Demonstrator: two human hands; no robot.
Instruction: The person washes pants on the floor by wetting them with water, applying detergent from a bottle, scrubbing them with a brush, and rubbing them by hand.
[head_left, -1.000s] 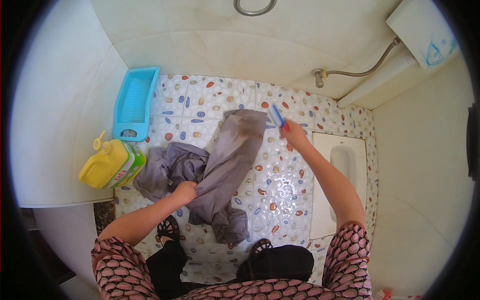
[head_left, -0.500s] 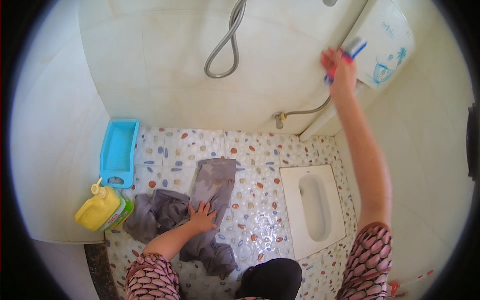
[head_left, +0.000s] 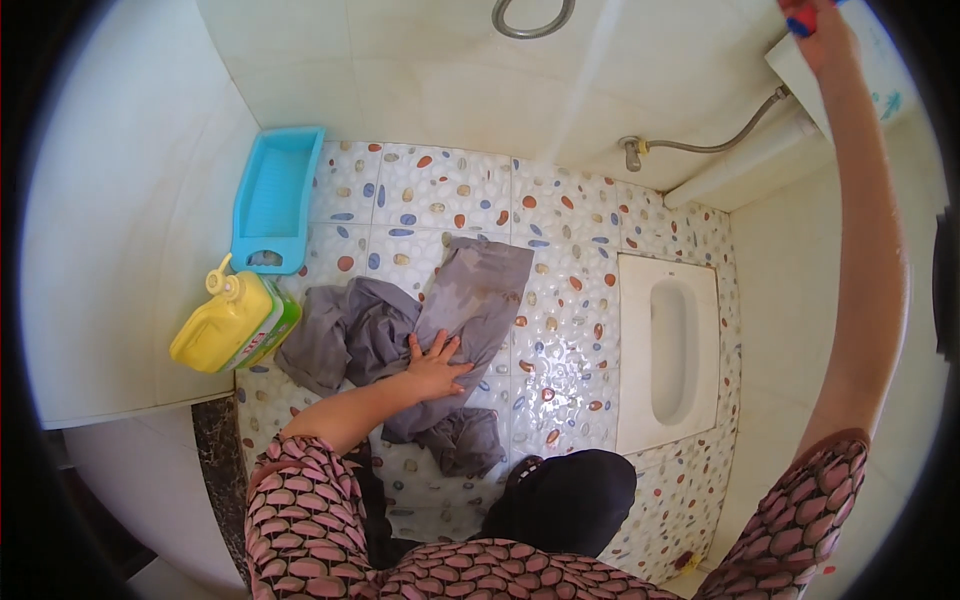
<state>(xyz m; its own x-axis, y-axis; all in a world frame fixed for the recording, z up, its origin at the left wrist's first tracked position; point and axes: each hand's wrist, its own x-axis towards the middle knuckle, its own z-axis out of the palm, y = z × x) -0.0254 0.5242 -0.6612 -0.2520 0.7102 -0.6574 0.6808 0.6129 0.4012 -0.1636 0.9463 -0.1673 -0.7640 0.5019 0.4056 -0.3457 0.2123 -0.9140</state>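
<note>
A pair of grey trousers (head_left: 480, 290) lies spread and partly bunched on the pebble-patterned floor, with a darker wet-looking patch on one leg. Flat on the fabric rests my left hand (head_left: 438, 370), its fingers spread. My right arm is stretched far up to the right. At the upper edge of the view my right hand (head_left: 832, 42) is closed around a red and blue scrub brush (head_left: 803, 20), near the white cistern. Most of the brush is cut off by the picture's edge.
At the left wall lie a blue plastic washboard tray (head_left: 270, 225) and a yellow pump jug (head_left: 225, 320). A squat toilet (head_left: 672, 350) is set into the floor at right. A grey hose (head_left: 720, 145) runs from a wall valve to the white cistern (head_left: 880, 75).
My view has tilted down and shifted left. My right arm has reached further up and right with the scrub brush. My left hand stays flat on the trousers.
</note>
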